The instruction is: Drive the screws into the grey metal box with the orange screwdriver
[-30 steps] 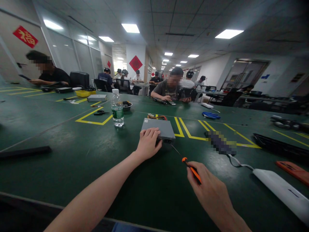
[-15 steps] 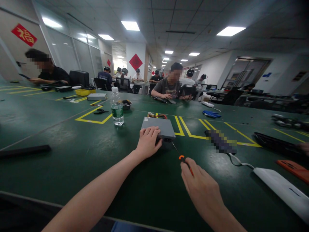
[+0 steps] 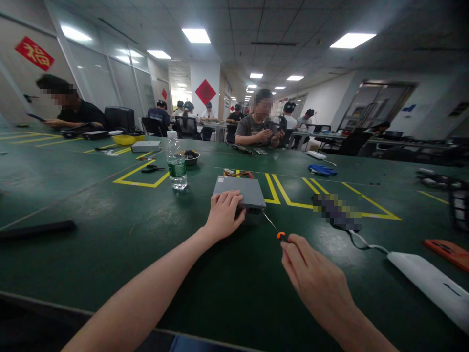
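Note:
A grey metal computer power supply (image 3: pixel 245 188) lies flat on the green table (image 3: pixel 146 293), its bundle of coloured cables (image 3: pixel 238 173) at the far side. My left hand (image 3: pixel 225 212) grips its near left part, fingers over the top and thumb at the front face. In my right hand (image 3: pixel 315 274) is a screwdriver (image 3: pixel 271 222) with a black and orange handle and a thin shaft. The shaft slants up and left, its tip at the near right corner of the power supply. Whether the tip sits in a screw is too small to tell.
A water bottle (image 3: pixel 176 161) stands left of the power supply, near a metal bowl (image 3: pixel 191 157). On the right lie a blurred-out dark object (image 3: pixel 337 212), a white power strip (image 3: pixel 428 281), an orange phone (image 3: pixel 449 252) and blue gloves (image 3: pixel 322 170). Across the table sits a person (image 3: pixel 256 127).
My right hand has moved slightly right, and the screwdriver's tip is now up against the power supply's near right corner. My left hand keeps its hold. The person opposite has raised their hands.

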Motion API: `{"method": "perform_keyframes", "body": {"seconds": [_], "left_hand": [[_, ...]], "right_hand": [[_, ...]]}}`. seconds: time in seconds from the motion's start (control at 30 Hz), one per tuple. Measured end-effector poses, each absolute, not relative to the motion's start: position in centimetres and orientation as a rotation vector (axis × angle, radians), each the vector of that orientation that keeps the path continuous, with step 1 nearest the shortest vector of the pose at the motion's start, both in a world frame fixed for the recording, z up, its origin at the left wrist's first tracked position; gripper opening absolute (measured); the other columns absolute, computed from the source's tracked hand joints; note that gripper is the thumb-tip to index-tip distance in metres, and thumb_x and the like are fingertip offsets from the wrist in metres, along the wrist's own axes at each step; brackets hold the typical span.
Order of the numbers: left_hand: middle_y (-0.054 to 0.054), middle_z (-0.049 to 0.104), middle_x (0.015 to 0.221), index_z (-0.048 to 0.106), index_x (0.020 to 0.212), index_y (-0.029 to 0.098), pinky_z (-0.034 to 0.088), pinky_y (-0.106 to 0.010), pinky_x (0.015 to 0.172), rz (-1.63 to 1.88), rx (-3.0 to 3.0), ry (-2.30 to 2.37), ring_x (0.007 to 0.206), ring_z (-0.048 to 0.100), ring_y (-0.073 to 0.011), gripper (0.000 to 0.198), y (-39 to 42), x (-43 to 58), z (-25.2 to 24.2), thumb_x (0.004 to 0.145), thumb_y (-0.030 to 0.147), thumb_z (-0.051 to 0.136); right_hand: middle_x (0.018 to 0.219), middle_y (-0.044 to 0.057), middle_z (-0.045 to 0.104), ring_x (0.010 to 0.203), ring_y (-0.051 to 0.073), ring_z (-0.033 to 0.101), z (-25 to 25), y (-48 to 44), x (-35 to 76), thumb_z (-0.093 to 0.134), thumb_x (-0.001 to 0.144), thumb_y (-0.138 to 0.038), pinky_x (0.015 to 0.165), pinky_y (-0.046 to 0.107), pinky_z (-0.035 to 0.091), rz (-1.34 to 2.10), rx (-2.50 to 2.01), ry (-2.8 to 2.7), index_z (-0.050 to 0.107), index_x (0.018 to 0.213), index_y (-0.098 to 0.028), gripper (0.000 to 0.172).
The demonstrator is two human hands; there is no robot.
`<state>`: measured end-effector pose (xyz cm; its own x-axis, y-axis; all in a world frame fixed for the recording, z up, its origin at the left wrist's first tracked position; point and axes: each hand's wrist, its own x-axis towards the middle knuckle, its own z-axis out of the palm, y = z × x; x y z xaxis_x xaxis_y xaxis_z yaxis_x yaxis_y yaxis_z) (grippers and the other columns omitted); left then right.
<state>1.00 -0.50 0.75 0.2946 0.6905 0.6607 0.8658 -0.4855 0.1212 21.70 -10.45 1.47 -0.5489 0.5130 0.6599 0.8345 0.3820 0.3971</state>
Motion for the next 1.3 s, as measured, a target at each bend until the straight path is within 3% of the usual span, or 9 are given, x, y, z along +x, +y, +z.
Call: {"method": "perform_keyframes", "body": {"seconds": [0.57,0.7,0.83,0.93,1.13,1.23,1.3], "left_hand": [[-0.006,0.052,0.125,0.050,0.110,0.021,0.028,-0.042,0.094,-0.968,-2.302,-1.435,0.115,0.043,-0.0234,0.029,-0.4,1.0,0.6,0.082,0.032,0.048],[-0.007,0.052,0.125,0.050,0.110,0.021,0.028,-0.042,0.094,-0.970,-2.298,-1.440,0.115,0.043,-0.0240,0.029,-0.5,1.1,0.7,0.082,0.031,0.048],[-0.006,0.052,0.124,0.050,0.109,0.021,0.028,-0.042,0.093,-0.979,-2.292,-1.439,0.115,0.043,-0.0236,0.029,-0.4,1.1,0.6,0.082,0.031,0.048],[-0.006,0.053,0.124,0.050,0.109,0.021,0.028,-0.041,0.093,-0.983,-2.288,-1.429,0.114,0.044,-0.0228,0.029,-0.4,1.1,0.5,0.081,0.030,0.049],[-0.007,0.053,0.124,0.051,0.109,0.022,0.028,-0.042,0.093,-0.978,-2.286,-1.433,0.114,0.044,-0.0242,0.029,-0.4,1.2,0.6,0.081,0.029,0.049],[-0.007,0.052,0.125,0.050,0.110,0.022,0.028,-0.042,0.093,-0.962,-2.295,-1.437,0.114,0.044,-0.0243,0.030,-0.4,1.2,0.6,0.081,0.030,0.049],[-0.006,0.052,0.125,0.050,0.110,0.023,0.028,-0.042,0.093,-0.958,-2.292,-1.441,0.115,0.043,-0.0242,0.029,-0.4,1.1,0.6,0.081,0.030,0.049]], "right_hand": [[0.089,0.009,0.064,0.059,0.013,0.055,1.4,-10.4,21.4,0.036,0.087,-0.009,0.054,0.027,0.041,-1.097,-1.131,-2.234,0.062,0.088,-0.012,0.027],[0.091,0.013,0.063,0.062,0.015,0.057,1.4,-10.5,20.5,0.032,0.086,-0.007,0.056,0.027,0.045,-1.052,-1.128,-2.293,0.062,0.085,-0.011,0.031],[0.093,0.019,0.063,0.067,0.018,0.061,1.7,-10.5,20.4,0.028,0.083,-0.005,0.056,0.027,0.047,-0.994,-0.993,-2.413,0.061,0.090,-0.006,0.034],[0.101,0.018,0.063,0.065,0.013,0.061,2.4,-10.3,21.0,0.026,0.084,-0.002,0.057,0.023,0.046,-0.987,-0.752,-2.504,0.058,0.100,-0.010,0.037],[0.093,0.009,0.066,0.061,0.010,0.058,2.2,-9.0,21.8,0.047,0.088,-0.020,0.055,0.022,0.042,-0.804,-0.506,-2.484,0.058,0.083,-0.019,0.013],[0.095,0.011,0.064,0.072,0.013,0.060,1.3,-8.6,22.6,0.039,0.091,-0.038,0.063,0.025,0.048,-0.613,-0.526,-2.466,0.057,0.086,-0.018,0.027],[0.104,0.014,0.061,0.084,0.017,0.060,1.0,-8.6,23.3,0.032,0.092,-0.036,0.071,0.029,0.049,-0.514,-0.528,-2.490,0.055,0.098,-0.015,0.031]]}}
